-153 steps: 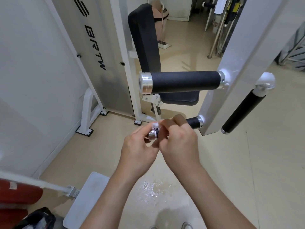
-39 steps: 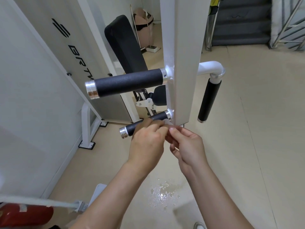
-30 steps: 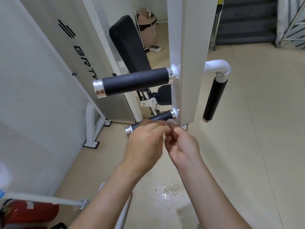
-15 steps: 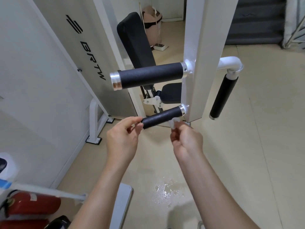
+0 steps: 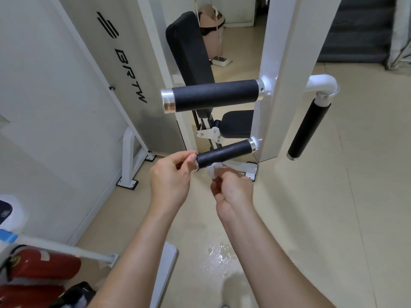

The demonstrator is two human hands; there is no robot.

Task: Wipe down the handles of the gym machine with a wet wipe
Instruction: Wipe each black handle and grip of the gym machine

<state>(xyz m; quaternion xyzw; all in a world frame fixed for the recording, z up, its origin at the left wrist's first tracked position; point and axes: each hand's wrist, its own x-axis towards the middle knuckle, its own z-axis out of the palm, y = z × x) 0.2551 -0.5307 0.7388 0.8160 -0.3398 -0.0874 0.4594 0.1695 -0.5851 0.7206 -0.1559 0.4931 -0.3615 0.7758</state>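
Wet wipe: the wet wipe [image 5: 212,171] is a bunched white wad touching the underside of the lower handle [image 5: 224,153], near its free end.
Right hand: the right hand [image 5: 233,192] has its fingers curled round the wipe, pressing it up from 6 o'clock.
Left hand: the left hand [image 5: 171,176] pinches the handle's end cap between thumb and fingers, at 9 o'clock of the wipe.
Done: probably part of the lower handle, as a faint sheen shows on top.
Left: likely the upper handle [image 5: 213,95] at 12 o'clock and the hanging handle [image 5: 308,130] at 3 o'clock. Both look dry, though I cannot be certain.

Black lower handle [image 5: 224,153], silver end caps; white wet wipe [image 5: 212,171]; red extinguishers [image 5: 42,266].
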